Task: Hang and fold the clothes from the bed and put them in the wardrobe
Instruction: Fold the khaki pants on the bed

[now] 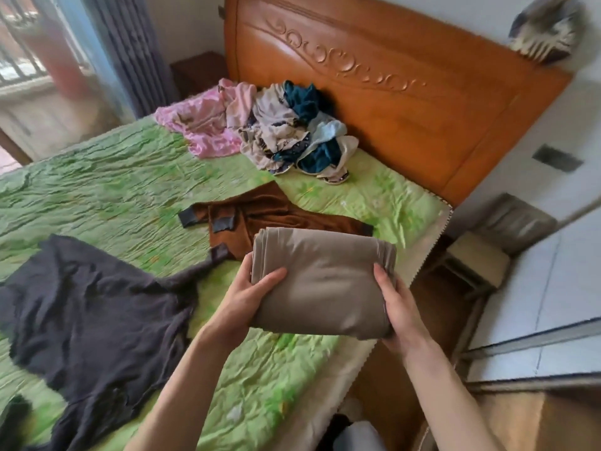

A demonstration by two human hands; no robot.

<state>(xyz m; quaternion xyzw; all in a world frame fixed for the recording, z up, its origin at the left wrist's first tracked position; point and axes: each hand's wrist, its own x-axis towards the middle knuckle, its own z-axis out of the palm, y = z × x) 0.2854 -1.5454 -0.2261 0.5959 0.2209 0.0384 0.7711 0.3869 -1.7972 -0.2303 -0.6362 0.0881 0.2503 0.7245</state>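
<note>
A folded taupe garment [322, 281] is held up above the right edge of the bed. My left hand [250, 297] grips its left side, thumb on top. My right hand [400, 307] grips its right side, thumb on top and fingers underneath. On the green bedspread [113, 190] a brown garment [260, 213] lies spread just beyond the folded one. A dark grey shirt [94, 307] lies flat at the left. A pile of crumpled clothes [292, 135], pink, beige and teal, sits near the headboard.
The carved wooden headboard [390, 102] stands behind the pile. A small stool [471, 265] and a grey cushion [517, 222] are beside the bed on the right. A white sliding panel [553, 288] fills the right side. A window with curtains [123, 43] is at far left.
</note>
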